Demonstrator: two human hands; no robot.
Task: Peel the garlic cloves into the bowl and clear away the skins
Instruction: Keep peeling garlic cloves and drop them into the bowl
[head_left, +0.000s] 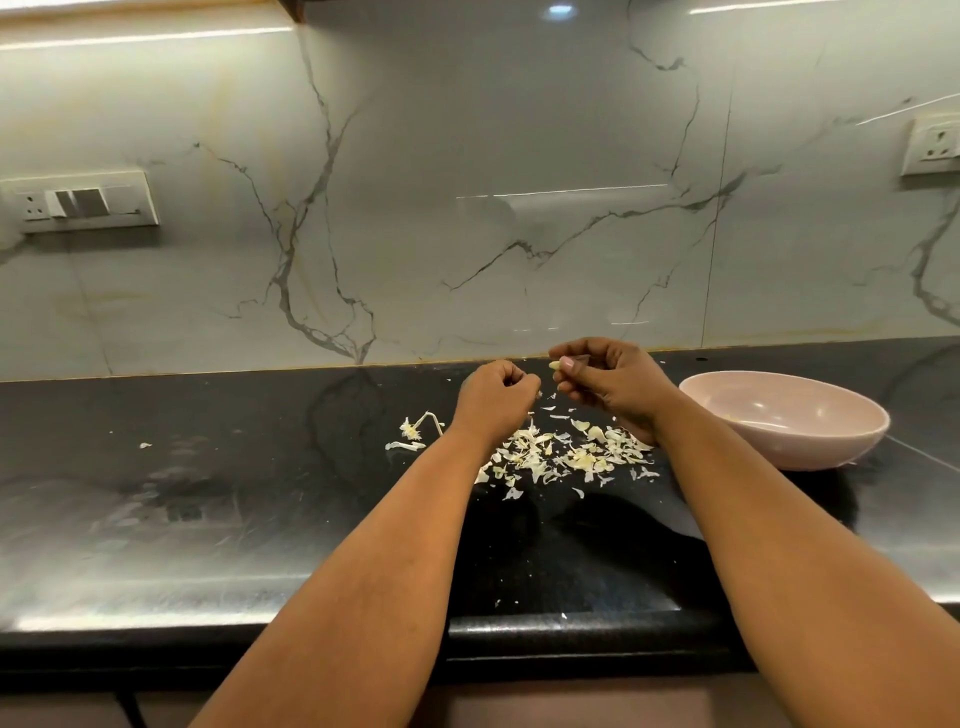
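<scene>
My right hand (613, 384) is raised above the black counter and pinches a pale garlic clove (555, 365) between thumb and fingers. My left hand (496, 397) hovers just to its left with fingers curled; a tiny scrap of skin shows at its fingertips, and whether it pinches that scrap I cannot tell. Under both hands lies a scatter of garlic skins (566, 454). A garlic stem with root end (418, 426) lies left of the pile. The pink bowl (795, 439) stands to the right, something pale showing inside near its left wall.
The black counter (234, 493) runs wide to the left, with one stray skin flake (144, 445) on it. A marble backsplash rises behind, with a switch plate (83, 202) at left and a socket (932, 145) at right. The counter's front edge is near me.
</scene>
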